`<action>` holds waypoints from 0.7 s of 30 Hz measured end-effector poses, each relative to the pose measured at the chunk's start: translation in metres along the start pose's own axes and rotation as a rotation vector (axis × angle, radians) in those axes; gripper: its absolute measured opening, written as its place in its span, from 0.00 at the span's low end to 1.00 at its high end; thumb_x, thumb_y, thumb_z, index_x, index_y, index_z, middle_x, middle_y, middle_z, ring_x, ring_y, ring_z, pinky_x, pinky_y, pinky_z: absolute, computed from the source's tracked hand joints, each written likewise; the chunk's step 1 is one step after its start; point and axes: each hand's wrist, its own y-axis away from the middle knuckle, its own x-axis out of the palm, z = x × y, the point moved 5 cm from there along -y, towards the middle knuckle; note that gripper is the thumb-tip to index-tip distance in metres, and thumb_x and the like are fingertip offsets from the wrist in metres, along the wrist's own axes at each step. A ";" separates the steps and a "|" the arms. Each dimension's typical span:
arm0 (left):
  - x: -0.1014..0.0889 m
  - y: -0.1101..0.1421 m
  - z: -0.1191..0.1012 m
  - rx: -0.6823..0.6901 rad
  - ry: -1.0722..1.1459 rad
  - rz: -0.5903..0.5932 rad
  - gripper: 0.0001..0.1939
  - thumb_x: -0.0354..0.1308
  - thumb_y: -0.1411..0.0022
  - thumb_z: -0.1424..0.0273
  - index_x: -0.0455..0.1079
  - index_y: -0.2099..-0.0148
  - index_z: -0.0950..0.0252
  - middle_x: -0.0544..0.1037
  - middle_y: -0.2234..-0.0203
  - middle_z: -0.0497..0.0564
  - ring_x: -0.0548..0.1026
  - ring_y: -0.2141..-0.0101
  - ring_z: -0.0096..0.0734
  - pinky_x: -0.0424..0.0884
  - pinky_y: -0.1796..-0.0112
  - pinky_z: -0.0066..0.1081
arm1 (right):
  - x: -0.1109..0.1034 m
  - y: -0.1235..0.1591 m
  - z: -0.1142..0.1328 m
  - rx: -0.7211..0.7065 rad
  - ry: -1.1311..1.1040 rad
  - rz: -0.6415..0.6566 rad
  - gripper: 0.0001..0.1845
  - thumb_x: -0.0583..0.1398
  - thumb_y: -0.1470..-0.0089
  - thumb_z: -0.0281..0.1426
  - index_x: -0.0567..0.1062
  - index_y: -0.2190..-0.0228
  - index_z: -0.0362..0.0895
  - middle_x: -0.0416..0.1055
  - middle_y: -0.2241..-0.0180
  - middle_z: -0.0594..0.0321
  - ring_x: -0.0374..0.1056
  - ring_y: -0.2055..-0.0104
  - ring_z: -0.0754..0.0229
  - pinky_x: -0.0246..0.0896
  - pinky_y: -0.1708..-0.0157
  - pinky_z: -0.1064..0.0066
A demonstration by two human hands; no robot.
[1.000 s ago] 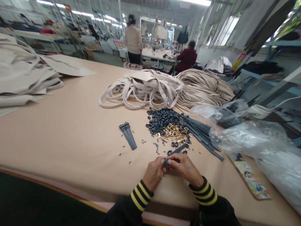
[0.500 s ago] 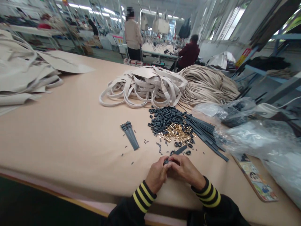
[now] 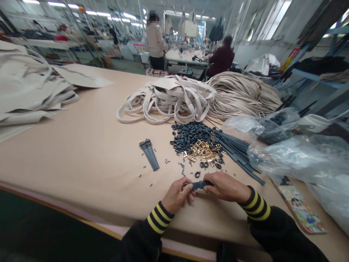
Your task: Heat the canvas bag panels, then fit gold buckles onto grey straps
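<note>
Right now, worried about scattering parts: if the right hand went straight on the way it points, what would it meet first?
The grey strap that the right hand grips comes first, then the left hand, which holds the strap's other end. Depth is hard to judge from this view.

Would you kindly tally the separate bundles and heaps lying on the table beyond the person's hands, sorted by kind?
Cream strap bundles: 1
Cream cord coils: 1
Grey strip bunches: 2
Dark ring heaps: 1
Gold buckle heaps: 1
Total: 6
</note>
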 end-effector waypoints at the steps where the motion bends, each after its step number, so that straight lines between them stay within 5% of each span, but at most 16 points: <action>1: 0.000 0.001 -0.001 0.003 -0.027 0.003 0.14 0.48 0.43 0.60 0.60 0.66 0.67 0.71 0.80 0.47 0.67 0.85 0.20 0.58 0.86 0.18 | 0.003 0.001 0.002 -0.010 -0.021 0.036 0.06 0.55 0.51 0.31 0.71 0.73 0.43 0.69 0.77 0.61 0.63 0.75 0.61 0.49 0.76 0.73; 6: 0.000 0.003 -0.010 0.034 -0.205 -0.070 0.12 0.47 0.44 0.62 0.62 0.71 0.67 0.65 0.86 0.42 0.58 0.87 0.17 0.54 0.85 0.19 | 0.012 0.005 0.009 -0.050 -0.215 0.133 0.06 0.53 0.50 0.28 0.69 0.75 0.42 0.69 0.79 0.63 0.62 0.78 0.65 0.47 0.80 0.76; 16: 0.000 0.002 -0.017 0.136 -0.443 -0.151 0.10 0.49 0.47 0.67 0.65 0.74 0.67 0.64 0.83 0.44 0.60 0.80 0.22 0.56 0.77 0.23 | 0.031 0.008 0.014 0.041 -0.609 0.263 0.12 0.49 0.47 0.30 0.67 0.78 0.41 0.67 0.83 0.66 0.61 0.83 0.67 0.53 0.82 0.78; 21: 0.003 0.003 -0.015 0.167 -0.511 -0.147 0.09 0.48 0.46 0.68 0.66 0.73 0.67 0.66 0.83 0.45 0.61 0.79 0.23 0.56 0.76 0.23 | 0.031 0.007 0.011 -0.068 -0.597 0.172 0.17 0.49 0.46 0.33 0.66 0.83 0.41 0.60 0.85 0.68 0.56 0.82 0.68 0.50 0.80 0.78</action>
